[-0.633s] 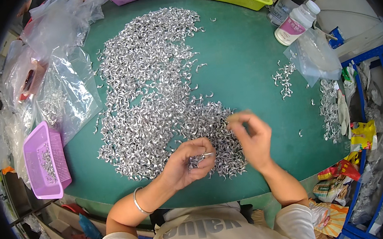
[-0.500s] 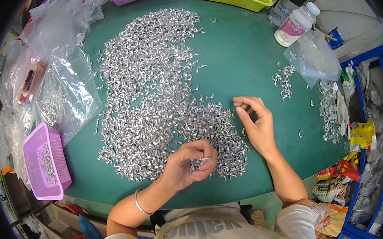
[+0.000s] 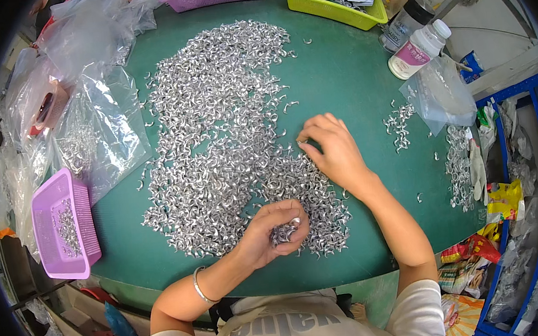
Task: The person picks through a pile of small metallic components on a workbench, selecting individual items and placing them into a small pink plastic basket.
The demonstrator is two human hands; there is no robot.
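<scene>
Facing a green bench (image 3: 351, 84), with plastic bags (image 3: 110, 111) and a purple basket (image 3: 84, 216) at left, a blue rack (image 3: 537, 103) at right. Cupping curved metal pieces (image 3: 282, 232) in the left hand (image 3: 267, 234), its grip curled, by the near edge of the heap (image 3: 213, 115). Holding the right hand (image 3: 333, 149) at the heap's right side, thumb near forefinger; pinching or not, impossible to tell.

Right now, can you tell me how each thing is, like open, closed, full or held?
Metal pieces: loose, mostly heaped and spread out
Left hand: curled around some metal pieces
Right hand: at the heap's edge, grip unclear
Bracelet: worn on the left wrist
Left purple basket: open, partly filled
Yellow-green basket: open, holding things
White bottle: capped
Dark-lidded jar: lid on
</scene>
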